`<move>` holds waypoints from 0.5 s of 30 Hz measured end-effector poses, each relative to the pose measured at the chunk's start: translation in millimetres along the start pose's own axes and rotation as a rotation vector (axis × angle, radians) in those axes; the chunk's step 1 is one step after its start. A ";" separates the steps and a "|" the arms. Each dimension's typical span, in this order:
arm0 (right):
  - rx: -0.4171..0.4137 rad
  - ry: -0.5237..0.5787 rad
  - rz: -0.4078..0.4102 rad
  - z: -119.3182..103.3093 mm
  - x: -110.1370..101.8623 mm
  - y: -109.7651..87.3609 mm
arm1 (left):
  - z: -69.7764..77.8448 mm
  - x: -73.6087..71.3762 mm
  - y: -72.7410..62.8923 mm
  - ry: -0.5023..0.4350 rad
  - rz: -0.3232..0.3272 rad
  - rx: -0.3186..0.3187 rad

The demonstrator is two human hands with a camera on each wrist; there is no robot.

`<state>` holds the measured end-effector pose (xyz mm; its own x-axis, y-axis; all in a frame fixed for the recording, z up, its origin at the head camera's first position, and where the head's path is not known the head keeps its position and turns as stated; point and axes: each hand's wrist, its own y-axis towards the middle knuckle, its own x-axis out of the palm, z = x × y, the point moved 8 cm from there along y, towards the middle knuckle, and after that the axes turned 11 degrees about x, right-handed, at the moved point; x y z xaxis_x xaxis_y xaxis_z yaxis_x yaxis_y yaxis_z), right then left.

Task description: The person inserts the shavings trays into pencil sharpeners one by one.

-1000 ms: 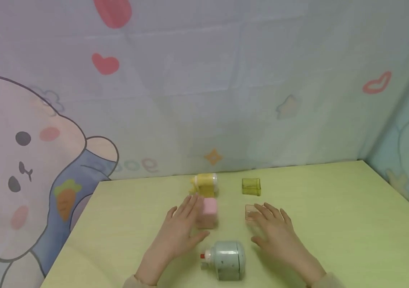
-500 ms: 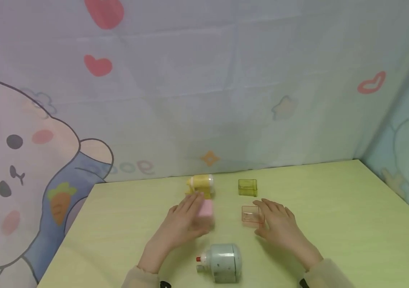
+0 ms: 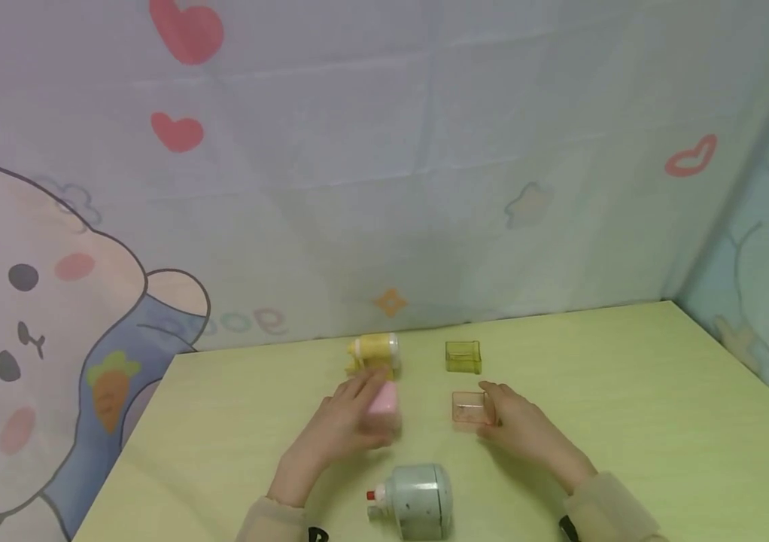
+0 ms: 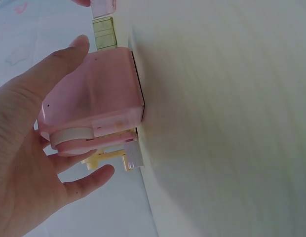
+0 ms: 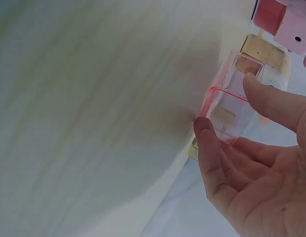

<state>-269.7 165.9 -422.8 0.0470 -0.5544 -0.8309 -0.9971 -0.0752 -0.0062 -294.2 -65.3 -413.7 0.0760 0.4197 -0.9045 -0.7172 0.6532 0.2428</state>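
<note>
My left hand (image 3: pixel 337 421) holds a glossy pink rounded block (image 3: pixel 388 397). The left wrist view shows the thumb along one edge of the pink block (image 4: pixel 96 89), which has a pale round piece on its near end; some fingers pass behind it and one sticks out free. On the other side my right hand (image 3: pixel 527 425) holds a small clear box (image 3: pixel 469 407) with a pink rim. In the right wrist view the thumb and a finger touch opposite edges of the clear box (image 5: pixel 232 113). Both things sit at the table surface.
Nearest me lies a grey bottle-shaped thing (image 3: pixel 421 500) with a red tip. Behind the pink block is a yellow and white piece (image 3: pixel 376 346). A clear yellow-green box (image 3: pixel 463 357) stands near the back edge of the pale table (image 3: pixel 594 376), before a printed cloth (image 3: pixel 357 188).
The left fingers have bent in around the pink block. The right hand has moved down to the clear box, its fingers closing on the box's right side. The head view has shifted slightly.
</note>
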 end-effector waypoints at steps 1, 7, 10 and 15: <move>0.001 0.004 -0.005 -0.4 0.1 -0.3 | -0.4 1.3 0.3 -0.003 -0.007 -0.007; -0.009 -0.018 0.004 -3.6 0.6 -0.1 | -0.9 3.3 2.5 -0.006 -0.020 -0.027; -0.017 -0.035 0.020 -6.4 0.5 -0.1 | -0.6 3.9 3.7 -0.032 0.000 -0.013; -0.027 -0.041 0.017 -13.1 3.5 1.2 | -0.7 6.1 5.0 -0.065 0.033 0.013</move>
<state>-269.9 153.0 -418.4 0.0274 -0.5214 -0.8529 -0.9958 -0.0888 0.0224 -297.7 -59.9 -418.3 0.0979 0.4810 -0.8712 -0.7112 0.6462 0.2768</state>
